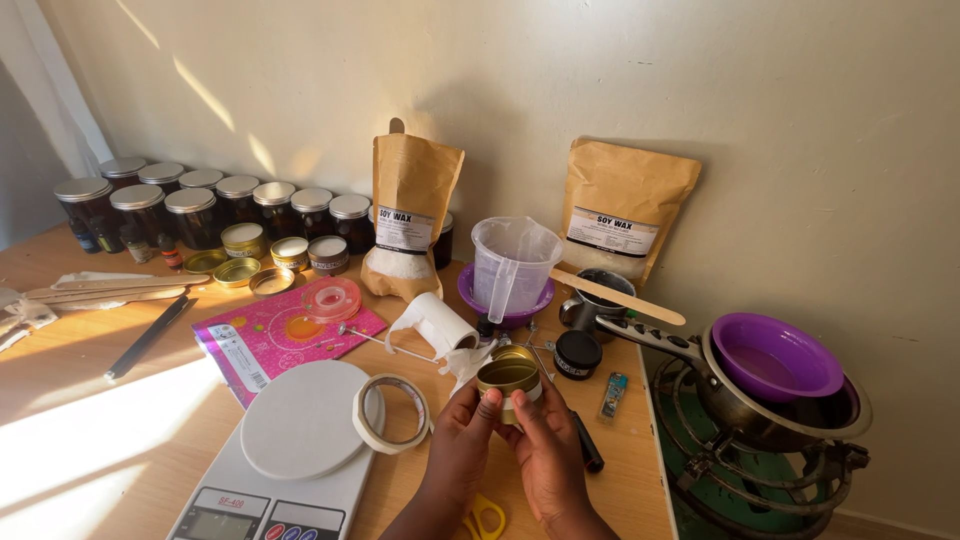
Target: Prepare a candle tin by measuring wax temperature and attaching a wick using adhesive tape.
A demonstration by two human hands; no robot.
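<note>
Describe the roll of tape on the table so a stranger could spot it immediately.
Start at the white kitchen scale at the near edge of the wooden table. The roll of tape leans against the right rim of the scale's round platform, just left of the left hand. It is a pale cream, open ring, unlike the clear pink-tinted spool farther back.

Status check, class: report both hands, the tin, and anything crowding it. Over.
Left hand and right hand both grip the open gold tin, held above the table. Tape roll close at left, black pen by right hand. Over.
</note>
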